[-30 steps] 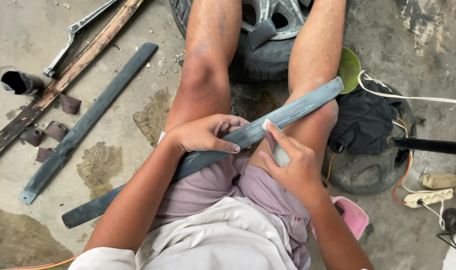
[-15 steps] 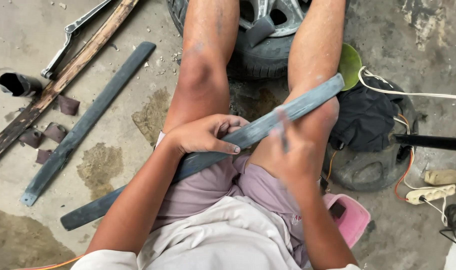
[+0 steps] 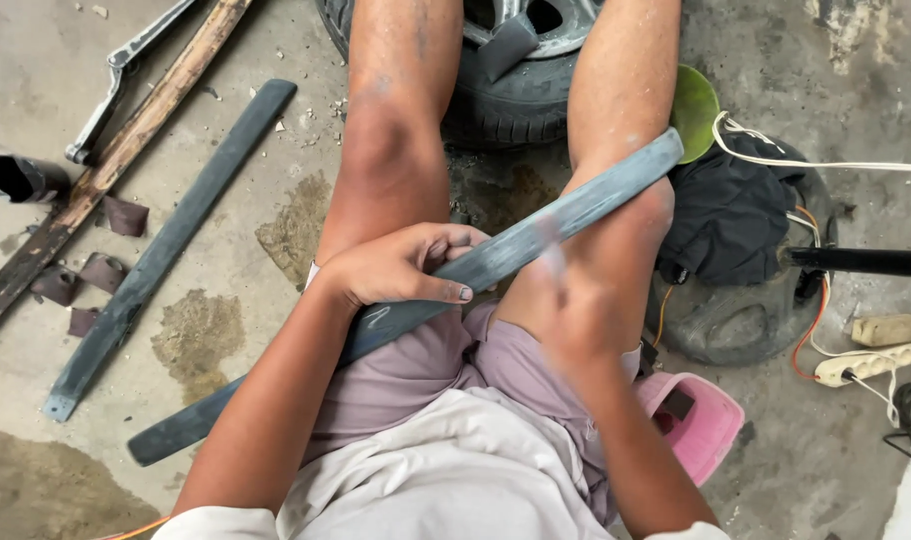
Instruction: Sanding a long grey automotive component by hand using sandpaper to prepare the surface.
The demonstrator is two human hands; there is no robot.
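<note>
A long grey flat strip (image 3: 595,195) lies slantwise across my lap and right knee, its lower end reaching the floor at the left. My left hand (image 3: 400,265) grips it near the middle, thumb on top. My right hand (image 3: 575,310) is blurred with motion just right of that, pressed to the strip's top face with the fingers closed around a small pale piece (image 3: 551,256). What that piece is cannot be made out.
A second dark strip (image 3: 175,235) and a wooden stick (image 3: 115,170) lie on the concrete at the left. A tyre on its wheel (image 3: 505,90) sits between my shins. At the right are a green bowl (image 3: 693,110), black cloth (image 3: 735,215), a pink stool (image 3: 700,420) and cables.
My right hand has slid back and forth along the strip and is now blurred, lower toward my lap. The left hand and the strip have stayed put.
</note>
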